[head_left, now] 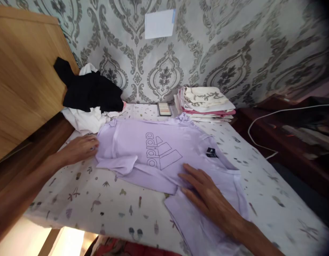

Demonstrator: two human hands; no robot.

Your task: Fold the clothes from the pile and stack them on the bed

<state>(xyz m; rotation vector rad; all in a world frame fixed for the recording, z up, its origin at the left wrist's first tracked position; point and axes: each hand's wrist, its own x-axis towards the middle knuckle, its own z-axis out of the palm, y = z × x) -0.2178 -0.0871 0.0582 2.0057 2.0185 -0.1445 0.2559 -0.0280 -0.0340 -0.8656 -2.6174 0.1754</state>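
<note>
A lilac T-shirt [143,149] with an outlined logo lies spread on a white patterned sheet [105,199]. My left hand [80,148] rests at the shirt's left edge, its fingers touching the cloth there. My right hand [205,193] lies flat, fingers apart, on the shirt's near right part, just below the logo. A small black tag [212,153] shows on the shirt's right side.
A heap of black and white clothes [91,97] sits at the back left beside a wooden panel [22,78]. A stack of folded clothes [205,104] stands at the back by the patterned wall. A white cable [260,122] runs along dark furniture on the right.
</note>
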